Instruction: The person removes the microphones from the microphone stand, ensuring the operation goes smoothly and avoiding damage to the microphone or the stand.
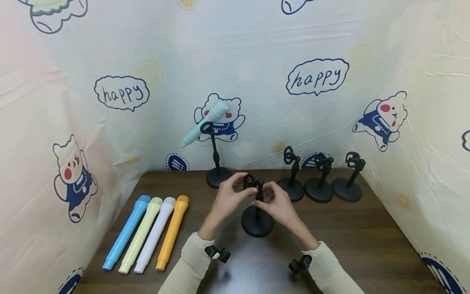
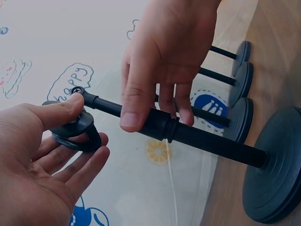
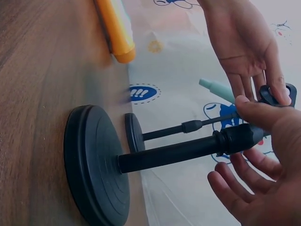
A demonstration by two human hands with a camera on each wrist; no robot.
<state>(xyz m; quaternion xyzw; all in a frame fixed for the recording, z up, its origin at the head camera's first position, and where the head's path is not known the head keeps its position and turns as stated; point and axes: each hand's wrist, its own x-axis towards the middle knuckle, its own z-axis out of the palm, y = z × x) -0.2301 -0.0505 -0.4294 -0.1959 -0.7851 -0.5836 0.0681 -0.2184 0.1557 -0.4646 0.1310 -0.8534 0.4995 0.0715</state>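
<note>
Pale sheeting (image 1: 253, 53) printed with cartoon bears and "happy" bubbles is hung behind a dark wooden bench (image 1: 330, 249), and at the middle of that bench the black stand (image 1: 258, 223) is being handled. Its long axis is held upright, round base flat on the wood, with the clip (image 1: 249, 180) at the top pointed off to the left. That clip is pinched by the left hand (image 1: 228, 198), thumb above, the other fingers loosely spread beneath. Lower down, the collar (image 2: 157, 124) of the stem is gripped by the right hand (image 1: 280, 205), half closed, its thumb laid along one side and its remaining fingers bent loosely clear.

Farther back, a mint microphone (image 1: 216, 112) is carried at a slant by a rear stand (image 1: 218, 178). Three more stands (image 1: 319, 190) are lined up at back right, while blue (image 1: 126, 232), pale yellow (image 1: 140, 235), white (image 1: 155, 235) and orange (image 1: 171, 233) microphones are laid side by side at left, heads pointed away.
</note>
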